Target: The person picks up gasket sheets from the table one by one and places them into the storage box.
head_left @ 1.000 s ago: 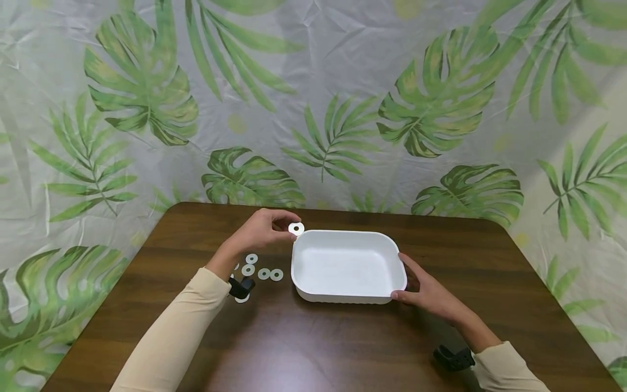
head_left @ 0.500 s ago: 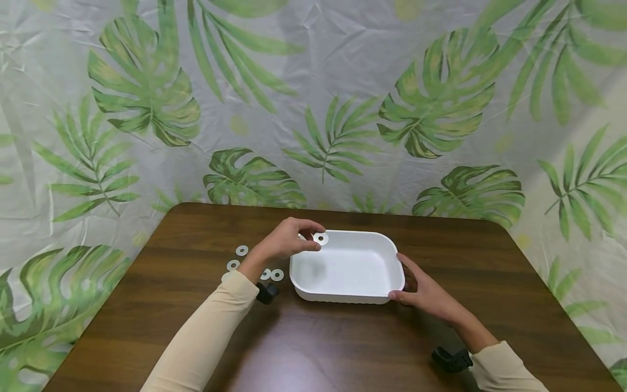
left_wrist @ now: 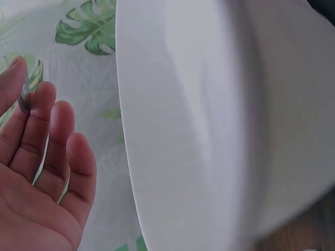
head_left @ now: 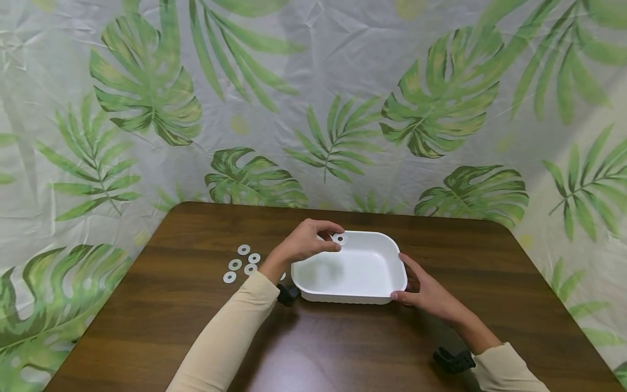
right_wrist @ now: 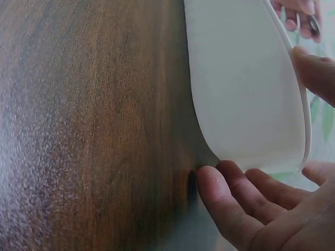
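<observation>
Between the thumb and fingertips of the left hand [head_left: 305, 243] sits a flat white washer [head_left: 339, 238], pinched at its edge and held in the air above the far-left corner of the white tray [head_left: 387, 247], at about ten o'clock from the tray's middle. The left wrist view shows that hand's other fingers [left_wrist: 52, 136] fairly straight beside the tray's pale wall, with the washer itself only a thin dark sliver at the index fingertip. The right hand [head_left: 430, 296] lies against the tray's near-right corner, at about four o'clock from its middle; its thumb rests along the rim and its fingers [right_wrist: 230, 204] lie loosely straight against the outer wall, touching rather than clamping. The tray stands flat on the dark wooden table [head_left: 147, 305], a little beyond the table's centre, its inside bare. At about nine o'clock from the tray, well apart from it, four more loose washers [head_left: 242, 263] lie clustered on the wood. Behind the table hangs a leaf-print backdrop [head_left: 313, 98].
</observation>
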A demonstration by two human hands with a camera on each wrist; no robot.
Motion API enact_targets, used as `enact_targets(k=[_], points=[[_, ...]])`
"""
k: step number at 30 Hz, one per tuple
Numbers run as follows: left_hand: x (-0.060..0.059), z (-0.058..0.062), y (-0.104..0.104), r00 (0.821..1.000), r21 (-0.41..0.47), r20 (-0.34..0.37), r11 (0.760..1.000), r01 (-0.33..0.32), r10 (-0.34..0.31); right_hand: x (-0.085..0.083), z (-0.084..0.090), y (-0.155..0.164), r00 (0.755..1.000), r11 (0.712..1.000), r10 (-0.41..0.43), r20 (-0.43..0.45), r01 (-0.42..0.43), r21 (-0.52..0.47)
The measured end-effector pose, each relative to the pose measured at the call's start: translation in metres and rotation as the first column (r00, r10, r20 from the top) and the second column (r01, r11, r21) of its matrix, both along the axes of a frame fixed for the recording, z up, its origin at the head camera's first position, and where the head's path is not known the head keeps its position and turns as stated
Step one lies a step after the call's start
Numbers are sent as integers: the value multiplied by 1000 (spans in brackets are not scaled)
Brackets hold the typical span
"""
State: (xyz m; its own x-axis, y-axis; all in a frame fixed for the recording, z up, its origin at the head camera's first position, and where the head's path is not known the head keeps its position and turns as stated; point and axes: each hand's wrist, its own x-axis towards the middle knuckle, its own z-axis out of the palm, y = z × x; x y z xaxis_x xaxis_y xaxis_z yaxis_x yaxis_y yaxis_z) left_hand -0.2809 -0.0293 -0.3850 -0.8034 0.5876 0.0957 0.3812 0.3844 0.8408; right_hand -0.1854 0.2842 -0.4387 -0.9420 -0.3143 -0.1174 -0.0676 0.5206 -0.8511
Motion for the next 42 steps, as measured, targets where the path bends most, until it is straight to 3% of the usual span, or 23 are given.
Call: enact_targets(k=[11, 30, 42], points=[[4, -3, 27, 998, 33, 61, 999, 16, -18, 1, 3, -1, 1000, 1000, -1, -3, 1, 13], [3, -7, 24, 999, 6, 32, 1000, 30, -31, 1, 2, 1, 1000, 1000, -2, -18, 2, 30], [4, -6, 18, 1000, -50, 26, 999, -11, 12, 0, 0, 3, 1000, 1000, 12, -26, -11, 19]])
